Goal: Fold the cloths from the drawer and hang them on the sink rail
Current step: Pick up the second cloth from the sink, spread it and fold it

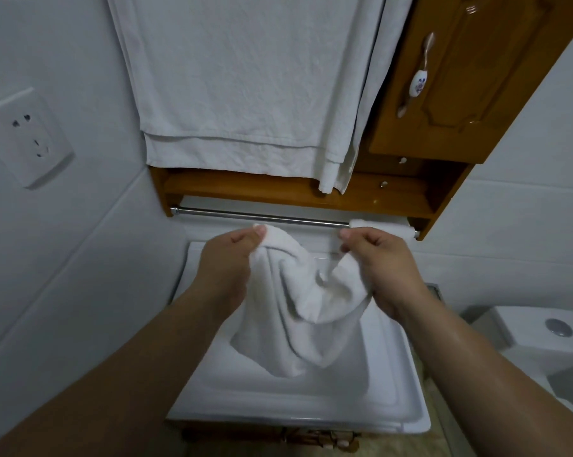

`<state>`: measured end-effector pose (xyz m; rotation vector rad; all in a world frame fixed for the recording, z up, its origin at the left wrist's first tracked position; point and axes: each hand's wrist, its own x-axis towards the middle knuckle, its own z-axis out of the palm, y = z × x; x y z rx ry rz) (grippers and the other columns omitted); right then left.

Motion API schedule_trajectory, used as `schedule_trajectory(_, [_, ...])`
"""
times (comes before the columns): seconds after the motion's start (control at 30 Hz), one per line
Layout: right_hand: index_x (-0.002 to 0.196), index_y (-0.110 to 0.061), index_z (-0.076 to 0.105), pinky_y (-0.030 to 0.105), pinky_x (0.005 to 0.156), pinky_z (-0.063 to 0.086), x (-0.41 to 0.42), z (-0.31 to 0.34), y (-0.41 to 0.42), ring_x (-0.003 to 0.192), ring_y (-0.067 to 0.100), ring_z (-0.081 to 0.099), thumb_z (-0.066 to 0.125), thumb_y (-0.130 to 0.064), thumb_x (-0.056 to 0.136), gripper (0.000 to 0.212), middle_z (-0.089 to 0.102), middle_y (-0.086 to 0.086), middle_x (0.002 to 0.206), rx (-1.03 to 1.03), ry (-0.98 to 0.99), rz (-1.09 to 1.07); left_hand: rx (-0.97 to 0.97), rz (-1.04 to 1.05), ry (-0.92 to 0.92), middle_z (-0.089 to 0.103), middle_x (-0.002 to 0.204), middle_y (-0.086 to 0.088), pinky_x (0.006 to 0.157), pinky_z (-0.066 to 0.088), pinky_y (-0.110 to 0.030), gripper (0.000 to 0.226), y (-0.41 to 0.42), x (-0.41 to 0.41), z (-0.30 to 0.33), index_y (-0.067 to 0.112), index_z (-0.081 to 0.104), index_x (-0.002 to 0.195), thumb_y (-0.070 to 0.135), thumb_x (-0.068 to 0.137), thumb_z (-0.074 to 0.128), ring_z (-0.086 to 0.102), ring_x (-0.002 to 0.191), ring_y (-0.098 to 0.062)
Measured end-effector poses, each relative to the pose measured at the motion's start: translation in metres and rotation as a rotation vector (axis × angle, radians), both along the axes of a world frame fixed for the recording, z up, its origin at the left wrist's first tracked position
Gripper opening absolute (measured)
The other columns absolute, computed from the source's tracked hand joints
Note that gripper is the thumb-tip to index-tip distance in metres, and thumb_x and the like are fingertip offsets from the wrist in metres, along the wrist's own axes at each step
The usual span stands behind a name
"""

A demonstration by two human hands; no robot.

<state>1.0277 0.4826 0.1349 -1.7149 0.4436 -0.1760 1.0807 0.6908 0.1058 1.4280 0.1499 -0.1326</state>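
A small white cloth (pixel 295 311) hangs bunched between my two hands above the white sink (pixel 298 410). My left hand (pixel 227 258) pinches its upper left corner. My right hand (pixel 377 262) grips the other end, fingers curled round it. Both hands are just below and in front of the steel rail (pixel 262 215) under the wooden cabinet. A folded white cloth (pixel 382 225) sits over the rail at its right end, just beyond my right hand.
A large white towel (pixel 245 77) hangs down over the cabinet front. The wooden cabinet door (pixel 476 77) with a ceramic handle (pixel 417 84) is at upper right. A wall socket (pixel 27 136) is on the left wall. A toilet tank (pixel 539 334) stands at right.
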Motion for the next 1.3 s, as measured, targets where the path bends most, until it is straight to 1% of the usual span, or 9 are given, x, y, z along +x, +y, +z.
schedule_trajectory(0.13, [0.099,-0.009,0.075,0.038,0.091,0.053,0.011,0.001,-0.033,0.1,0.027,0.066,0.068,-0.046,0.09,0.038,0.072,0.009,0.106,0.254,0.151,-0.079,0.116,0.144,-0.069,0.074,0.095,0.0,0.085,0.052,-0.031,0.018,0.016,0.01,-0.003,0.02,0.076,0.098,0.034,0.089,0.07,0.068,0.093,-0.019])
schedule_trajectory(0.23, [0.108,-0.004,0.07,0.034,0.081,0.057,0.012,0.003,-0.053,0.093,0.026,0.072,0.069,-0.013,0.089,0.021,0.073,0.016,0.11,0.375,0.142,-0.02,0.08,0.238,-0.039,0.075,0.092,-0.006,0.081,0.054,-0.033,0.016,0.032,0.02,-0.005,0.02,0.077,0.091,0.035,0.088,0.07,0.068,0.087,-0.02])
schedule_trajectory(0.37, [0.119,-0.001,0.066,0.036,0.079,0.059,0.014,0.0,-0.073,0.099,0.03,0.071,0.056,0.013,0.088,0.035,0.072,0.014,0.113,0.411,0.153,-0.021,-0.154,0.261,0.051,0.074,0.1,-0.01,0.079,0.056,-0.03,0.01,0.046,0.029,-0.003,0.013,0.073,0.094,0.021,0.092,0.067,0.071,0.091,-0.02])
schedule_trajectory(0.53, [0.109,-0.001,0.07,0.037,0.084,0.057,0.013,-0.003,-0.073,0.099,0.03,0.066,0.061,0.01,0.088,0.025,0.069,0.012,0.108,0.175,0.13,-0.054,-0.092,0.269,-0.001,0.072,0.099,-0.006,0.084,0.056,-0.033,0.008,0.049,0.03,0.003,0.02,0.073,0.089,0.026,0.091,0.068,0.068,0.097,-0.022])
schedule_trajectory(0.67, [0.094,-0.006,0.071,0.035,0.081,0.057,0.012,-0.006,-0.079,0.099,0.033,0.066,0.065,0.005,0.088,0.014,0.068,0.013,0.106,0.014,0.123,-0.083,0.218,0.229,-0.169,0.073,0.096,0.005,0.097,0.052,-0.041,0.012,0.055,0.029,0.01,0.035,0.076,0.084,0.044,0.085,0.069,0.067,0.099,-0.02])
schedule_trajectory(0.9, [0.099,-0.007,0.07,0.04,0.089,0.056,0.015,0.008,-0.094,0.105,0.032,0.064,0.063,0.0,0.092,0.012,0.067,0.013,0.11,0.003,0.029,-0.107,0.768,0.074,-0.491,0.072,0.086,0.007,0.071,0.041,-0.015,0.017,0.052,0.028,0.029,0.019,0.078,0.101,0.029,0.091,0.067,0.061,0.078,-0.006])
schedule_trajectory(1.0, [0.099,-0.01,0.07,0.041,0.092,0.056,0.015,0.022,-0.099,0.104,0.029,0.064,0.067,-0.005,0.091,0.01,0.066,0.008,0.111,-0.013,-0.013,-0.097,0.674,0.084,-0.417,0.066,0.067,0.023,0.066,0.04,-0.002,0.004,0.056,0.036,0.047,0.031,0.074,0.088,0.028,0.085,0.075,0.059,0.069,0.004])
schedule_trajectory(1.17, [0.099,-0.014,0.07,0.038,0.089,0.056,0.014,0.033,-0.1,0.102,0.026,0.063,0.069,-0.013,0.091,0.008,0.066,0.003,0.108,-0.116,-0.072,-0.068,0.439,0.063,-0.288,0.074,0.077,-0.001,0.088,0.058,-0.041,0.009,0.057,0.043,0.057,0.026,0.076,0.073,0.02,0.076,0.083,0.07,0.079,-0.021])
schedule_trajectory(1.3, [0.099,-0.015,0.072,0.05,0.095,0.055,0.015,0.042,-0.109,0.103,0.03,0.064,0.069,-0.019,0.092,0.009,0.068,0.004,0.108,-0.151,-0.097,-0.09,0.613,0.043,-0.335,0.073,0.081,0.005,0.073,0.053,-0.026,0.013,0.05,0.043,0.064,0.022,0.076,0.086,0.029,0.077,0.082,0.069,0.078,-0.014])
